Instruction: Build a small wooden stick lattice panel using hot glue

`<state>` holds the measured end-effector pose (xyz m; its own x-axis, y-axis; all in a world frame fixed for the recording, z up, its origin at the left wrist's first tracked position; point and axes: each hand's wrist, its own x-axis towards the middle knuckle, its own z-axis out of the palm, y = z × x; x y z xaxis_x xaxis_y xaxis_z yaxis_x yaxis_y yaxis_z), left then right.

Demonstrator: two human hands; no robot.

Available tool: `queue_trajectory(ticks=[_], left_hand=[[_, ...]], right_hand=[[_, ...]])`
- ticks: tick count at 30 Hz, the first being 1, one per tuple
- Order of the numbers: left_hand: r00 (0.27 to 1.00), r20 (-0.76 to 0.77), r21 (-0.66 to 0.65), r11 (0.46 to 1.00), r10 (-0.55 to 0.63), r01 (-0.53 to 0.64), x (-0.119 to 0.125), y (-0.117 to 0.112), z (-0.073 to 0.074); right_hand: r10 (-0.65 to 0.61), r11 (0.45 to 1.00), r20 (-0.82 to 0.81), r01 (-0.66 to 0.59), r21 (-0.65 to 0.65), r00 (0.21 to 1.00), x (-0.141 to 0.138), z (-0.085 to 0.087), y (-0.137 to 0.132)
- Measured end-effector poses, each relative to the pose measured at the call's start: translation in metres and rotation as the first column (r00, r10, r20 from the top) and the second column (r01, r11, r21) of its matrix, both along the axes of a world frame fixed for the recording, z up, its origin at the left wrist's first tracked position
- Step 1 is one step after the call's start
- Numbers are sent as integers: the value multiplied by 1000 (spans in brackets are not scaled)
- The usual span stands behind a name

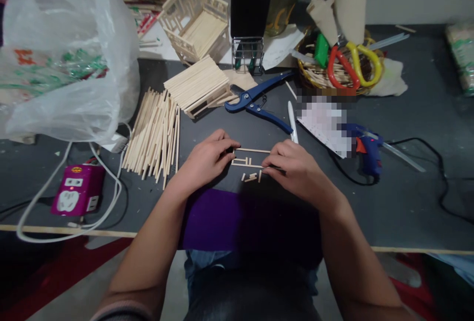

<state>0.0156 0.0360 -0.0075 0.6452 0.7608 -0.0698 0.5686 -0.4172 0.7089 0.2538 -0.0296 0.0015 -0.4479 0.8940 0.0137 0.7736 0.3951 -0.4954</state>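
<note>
On the dark table in front of me lies a small rectangular frame of thin wooden sticks (255, 151), with a few short pieces set inside it. My left hand (209, 160) pinches its left end between thumb and fingers. At the right end, the fingers of my right hand (296, 170) are closed on the frame and cover that corner. Several short cut stick pieces (252, 177) lie just below the frame. Beyond my hands are blue-handled cutters (255, 95) and a white pen (292, 118).
A pile of wooden sticks (153, 136), a slatted stick panel (198, 84) and a miniature stick chair (200, 27) stand left of centre. A blue glue gun (370, 150) lies right, below a basket (307, 79) with scissors (342, 71). A purple power adapter (77, 190) sits left.
</note>
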Motion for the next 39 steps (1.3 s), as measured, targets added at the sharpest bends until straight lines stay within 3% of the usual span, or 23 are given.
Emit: queue_trajectory(ticks=[14,20,35,39], left_hand=[[1000,-11,-26,1000,1,-1,1,-1,4],[998,-36,-30,998,-56,55,-1,-2,6],[992,-87,32,995,-97,100,-1,-2,6],[994,-67,35,996,-85,88,-2,-3,6]], right_hand=[[11,999,38,-13,44,999,0,-3,1],[-20,998,7,20,57,1000,0,-2,1],[-4,1000,-14,4,-16,1000,-14,-4,5],[-72,997,-85,75,29,994,-10,-3,5]])
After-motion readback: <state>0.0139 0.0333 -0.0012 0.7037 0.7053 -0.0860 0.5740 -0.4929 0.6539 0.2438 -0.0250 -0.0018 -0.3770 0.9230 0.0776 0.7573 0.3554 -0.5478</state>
